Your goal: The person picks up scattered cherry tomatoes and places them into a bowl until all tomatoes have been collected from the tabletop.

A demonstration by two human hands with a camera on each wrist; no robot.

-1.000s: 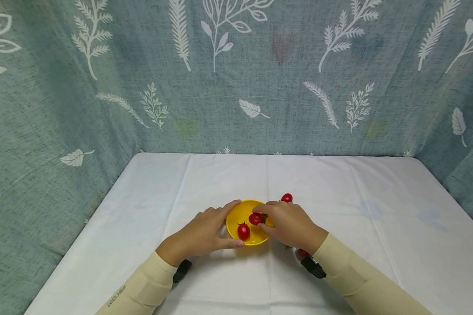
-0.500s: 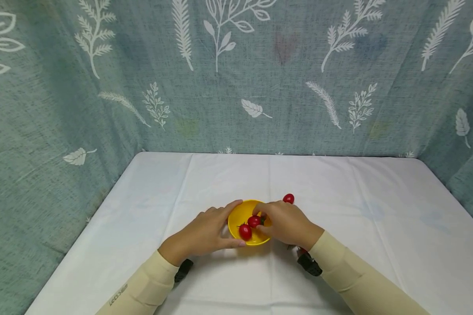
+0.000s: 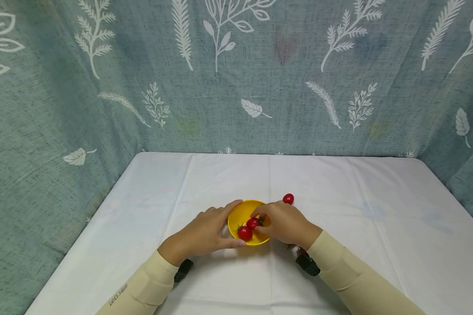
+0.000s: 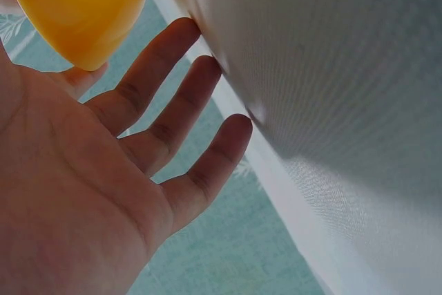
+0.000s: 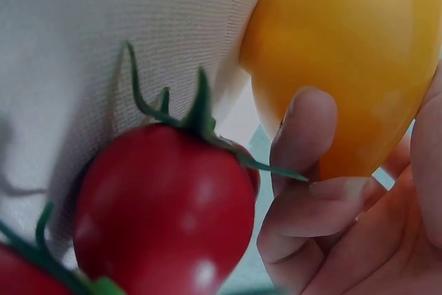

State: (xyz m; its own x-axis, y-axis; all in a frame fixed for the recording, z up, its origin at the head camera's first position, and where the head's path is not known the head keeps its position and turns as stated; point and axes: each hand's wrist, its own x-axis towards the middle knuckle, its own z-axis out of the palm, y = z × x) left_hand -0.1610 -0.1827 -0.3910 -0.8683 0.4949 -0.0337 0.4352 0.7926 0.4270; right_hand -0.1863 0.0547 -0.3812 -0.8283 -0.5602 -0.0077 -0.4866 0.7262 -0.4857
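A small yellow bowl (image 3: 239,213) stands on the white-covered table. From its left side my left hand (image 3: 201,232) holds it, thumb at the near rim and index finger at the far rim. In the left wrist view the other fingers (image 4: 166,129) spread below the bowl, tips at the cloth. One cherry tomato (image 3: 245,233) with a green stem lies in the bowl. My right hand (image 3: 289,224) reaches over the right rim and pinches a second cherry tomato (image 3: 253,223) low inside, close against the first. Its curled lower fingers (image 5: 311,129) overlap the bowl's outside in the right wrist view.
Another cherry tomato (image 3: 288,198) lies on the table beyond my right hand. More tomatoes lie under the right wrist, mostly hidden from above; a large red tomato (image 5: 166,212) fills the right wrist view's front. A leaf-patterned curtain (image 3: 236,87) hangs behind the table (image 3: 205,175).
My right hand has lowered its cherry tomato deeper into the bowl and slightly left, up to the other tomato. The left hand keeps its hold on the bowl.
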